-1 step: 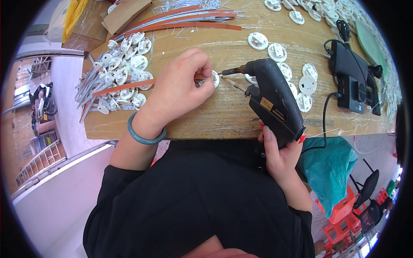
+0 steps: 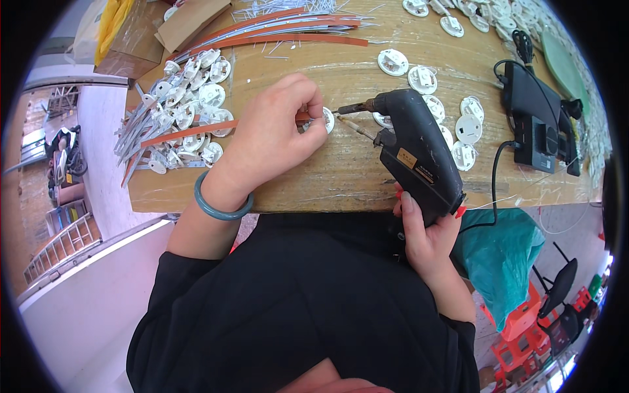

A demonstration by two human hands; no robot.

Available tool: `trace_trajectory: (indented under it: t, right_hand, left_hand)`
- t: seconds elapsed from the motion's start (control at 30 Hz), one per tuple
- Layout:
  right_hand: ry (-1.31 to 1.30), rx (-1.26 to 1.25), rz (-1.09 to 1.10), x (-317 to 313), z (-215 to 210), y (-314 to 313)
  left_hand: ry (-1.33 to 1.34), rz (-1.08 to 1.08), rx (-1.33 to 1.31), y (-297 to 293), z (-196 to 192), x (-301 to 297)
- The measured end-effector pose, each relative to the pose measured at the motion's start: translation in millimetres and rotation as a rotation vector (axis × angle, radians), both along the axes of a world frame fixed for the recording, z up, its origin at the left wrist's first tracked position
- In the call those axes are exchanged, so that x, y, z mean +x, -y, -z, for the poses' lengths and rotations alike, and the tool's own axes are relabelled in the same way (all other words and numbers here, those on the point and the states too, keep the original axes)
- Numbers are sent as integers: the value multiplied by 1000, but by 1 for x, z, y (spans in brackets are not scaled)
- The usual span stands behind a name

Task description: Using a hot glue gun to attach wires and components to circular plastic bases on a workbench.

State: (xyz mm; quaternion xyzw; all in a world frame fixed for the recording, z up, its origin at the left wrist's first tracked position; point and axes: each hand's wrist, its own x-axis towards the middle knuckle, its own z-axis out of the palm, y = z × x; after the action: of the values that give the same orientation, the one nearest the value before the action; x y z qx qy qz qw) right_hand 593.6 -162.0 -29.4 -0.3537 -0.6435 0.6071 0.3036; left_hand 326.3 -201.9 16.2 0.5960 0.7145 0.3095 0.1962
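Observation:
My left hand point(image 2: 282, 128) is closed in a pinch over the work table, with an orange strip point(image 2: 219, 127) running under it. The strip's end shows between thumb and fingers, against a round white disc point(image 2: 329, 120) mostly covered by the fingertips. In my right hand point(image 2: 426, 239) is a black soldering gun point(image 2: 419, 144), gripped by its handle at the table's front edge. Its dark tip point(image 2: 350, 109) points left and ends at the disc's right edge, where a thin feed tube point(image 2: 357, 128) also converges. Whether the tip touches the disc I cannot tell.
Left of my left hand lies a heap of white discs with strips point(image 2: 187, 118). More discs point(image 2: 422, 80) lie beyond the gun. Orange and white strips point(image 2: 295, 26) lie at the back, beside a cardboard box point(image 2: 134, 49). A black power unit point(image 2: 537, 131) with cables sits right.

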Motion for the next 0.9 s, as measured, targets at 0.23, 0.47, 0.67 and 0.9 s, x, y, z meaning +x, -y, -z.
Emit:
trace_trajectory:
  t: [0.23,0.47,0.67,0.9]
  right_hand:
    - [-4,32,40,-1,1,-2]
    - [-263,-90,160,-10,-2,5]
    - [-357,-87,109,1,-3,3]
    - [-472,-66,141,7,-13,-5]
  left_hand:
    - [0,18,3,5,-2,-3]
    - [-241,63,-49,25,2,-3]
    - [-381,38,145,69,-79,-22]
    - [-235,-153,71,127,-70,-184]
